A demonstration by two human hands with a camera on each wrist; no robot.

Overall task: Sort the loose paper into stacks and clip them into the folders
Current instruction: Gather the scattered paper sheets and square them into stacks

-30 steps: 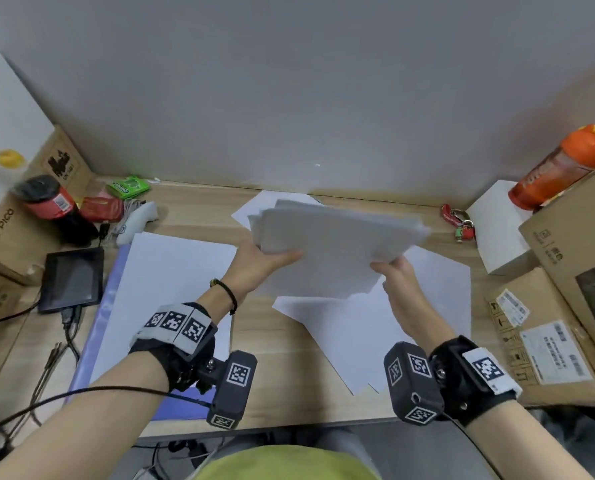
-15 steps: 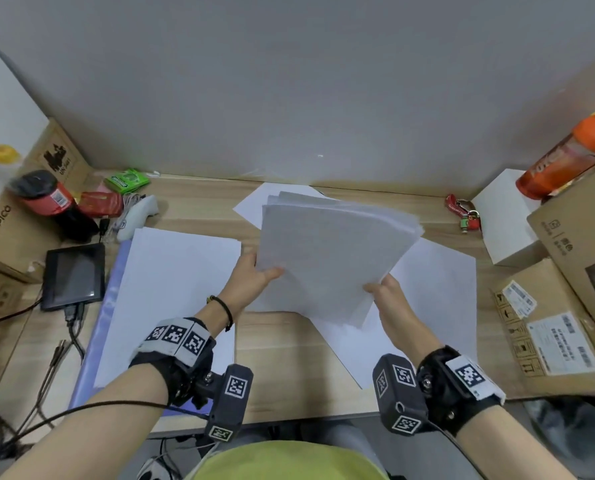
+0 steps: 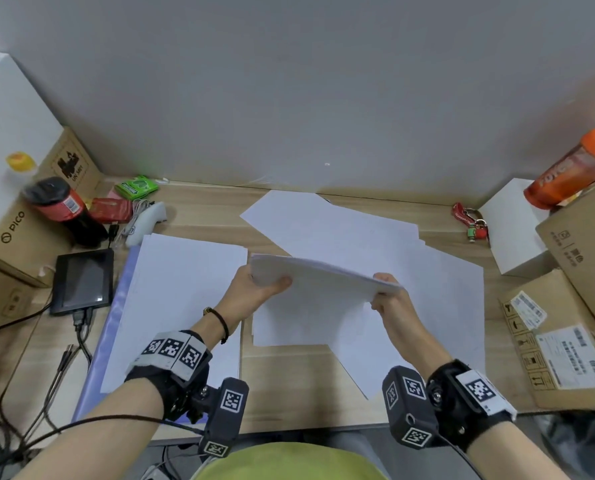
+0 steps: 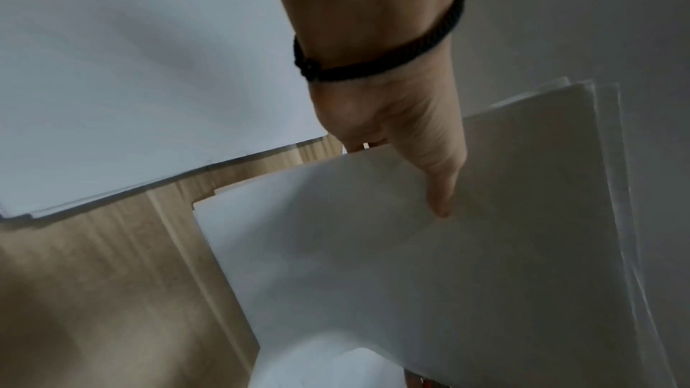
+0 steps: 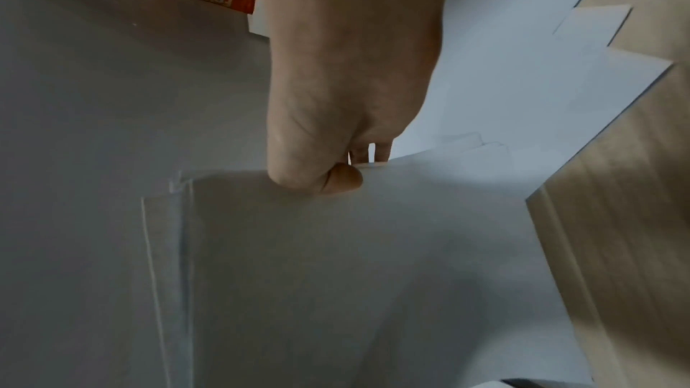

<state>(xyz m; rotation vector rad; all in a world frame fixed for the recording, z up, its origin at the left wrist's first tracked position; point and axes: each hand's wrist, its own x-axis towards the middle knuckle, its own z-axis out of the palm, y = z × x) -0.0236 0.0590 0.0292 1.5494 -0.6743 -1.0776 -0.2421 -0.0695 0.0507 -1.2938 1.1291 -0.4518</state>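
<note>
Whereas half a second ago the sheaf of white paper sheets [image 3: 324, 277] stood nearly face-on to the head camera, it now lies tipped almost flat, edge toward the viewer, held low over the pale wooden desk [image 3: 289, 386]. That reads as the squaring-up step ending and the sheaf being readied to lay down as a stack; nothing is clipped yet.

Nearest, the left hand [image 3: 254, 289] grips the sheaf's left end, thumb on top and fingers curled beneath; the left wrist view shows the thumb pressed flat on the top sheet. The right hand [image 3: 391, 301] pinches the right end, thumb bent over the edge in the right wrist view.

One held sheaf, then. Beneath it lie loose white sheets [image 3: 410, 271] spread and overlapping; I count about four, though the overlaps make this uncertain. To the left lies one neat white stack [image 3: 178, 289] on one pale blue plastic folder [image 3: 116, 306], the only folder I can make out. Farther back stand one red-labelled dark drink bottle [image 3: 65, 209] and one orange plastic bottle [image 3: 573, 168].
</note>
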